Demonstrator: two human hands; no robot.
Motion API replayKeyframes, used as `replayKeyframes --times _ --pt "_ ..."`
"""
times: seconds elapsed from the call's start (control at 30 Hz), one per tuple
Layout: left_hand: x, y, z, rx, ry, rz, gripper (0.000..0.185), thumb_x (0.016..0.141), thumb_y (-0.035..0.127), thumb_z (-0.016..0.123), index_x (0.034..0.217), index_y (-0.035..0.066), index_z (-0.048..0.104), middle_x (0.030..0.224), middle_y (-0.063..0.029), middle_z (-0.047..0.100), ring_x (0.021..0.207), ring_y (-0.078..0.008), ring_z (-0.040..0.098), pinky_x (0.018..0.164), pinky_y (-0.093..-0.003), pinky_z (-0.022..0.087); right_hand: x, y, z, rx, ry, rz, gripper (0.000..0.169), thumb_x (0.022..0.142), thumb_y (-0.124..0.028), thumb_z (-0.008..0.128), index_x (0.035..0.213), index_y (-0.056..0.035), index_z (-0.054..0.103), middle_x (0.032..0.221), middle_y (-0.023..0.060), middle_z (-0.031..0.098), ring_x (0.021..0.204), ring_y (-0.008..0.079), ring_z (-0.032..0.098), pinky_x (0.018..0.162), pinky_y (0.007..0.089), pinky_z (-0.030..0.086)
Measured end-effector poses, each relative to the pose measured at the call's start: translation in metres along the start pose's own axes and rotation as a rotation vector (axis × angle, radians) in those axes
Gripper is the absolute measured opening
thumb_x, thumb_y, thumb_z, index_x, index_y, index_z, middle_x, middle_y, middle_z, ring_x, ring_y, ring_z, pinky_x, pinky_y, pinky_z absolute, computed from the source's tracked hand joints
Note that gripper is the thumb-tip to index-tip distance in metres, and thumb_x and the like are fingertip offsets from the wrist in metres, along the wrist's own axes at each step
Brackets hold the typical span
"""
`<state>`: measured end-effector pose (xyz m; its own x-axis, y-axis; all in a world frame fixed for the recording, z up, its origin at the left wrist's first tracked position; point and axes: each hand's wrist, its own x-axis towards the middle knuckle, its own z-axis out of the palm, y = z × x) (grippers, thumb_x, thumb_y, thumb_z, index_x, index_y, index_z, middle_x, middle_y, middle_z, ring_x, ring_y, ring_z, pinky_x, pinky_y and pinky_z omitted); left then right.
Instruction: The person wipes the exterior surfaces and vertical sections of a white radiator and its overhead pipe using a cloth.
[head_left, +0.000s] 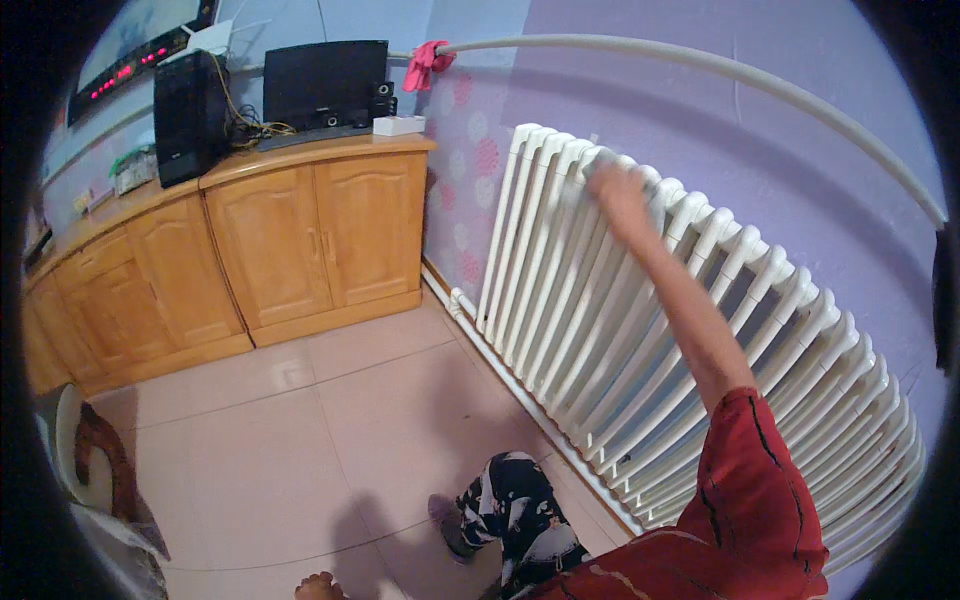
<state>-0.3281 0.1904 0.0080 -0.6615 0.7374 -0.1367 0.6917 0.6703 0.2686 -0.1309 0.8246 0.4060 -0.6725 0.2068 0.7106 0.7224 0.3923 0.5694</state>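
My right hand (616, 196), blurred by motion, is at the top of a white column radiator (705, 225) on the purple wall. A greyish, blurred thing, perhaps a cloth (598, 162), shows at its fingers; its shape is unclear. My right arm, in a red short sleeve, reaches across the radiator's columns. Low at the picture's bottom edge, my left hand (319, 586) is partly cut off, its fingers curled above the tiled floor; whether it holds anything cannot be told.
A wooden cabinet (375, 225) stands at the left, bearing a monitor (325, 84), a black computer tower (191, 116) and cables. A pipe (645, 46) with a pink cloth (427, 66) runs above the radiator. Another pipe (517, 390) runs along the floor.
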Motion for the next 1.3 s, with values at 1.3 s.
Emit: replayKeyframes --times 1.3 --pt "0.021 0.036 -0.007 0.095 -0.309 -0.183 0.024 0.08 0.025 0.049 0.086 0.007 0.063 0.084 -0.0127 0.062 0.078 -0.0276 0.06 0.064 -0.0399 0.048 -0.098 -0.129 0.119 0.17 -0.326 -0.505 0.014 0.069 -0.012 0.055 0.077 -0.0043 0.064 0.082 0.0074 0.057 0.087 0.0234 0.054 0.074 0.0412 0.043"
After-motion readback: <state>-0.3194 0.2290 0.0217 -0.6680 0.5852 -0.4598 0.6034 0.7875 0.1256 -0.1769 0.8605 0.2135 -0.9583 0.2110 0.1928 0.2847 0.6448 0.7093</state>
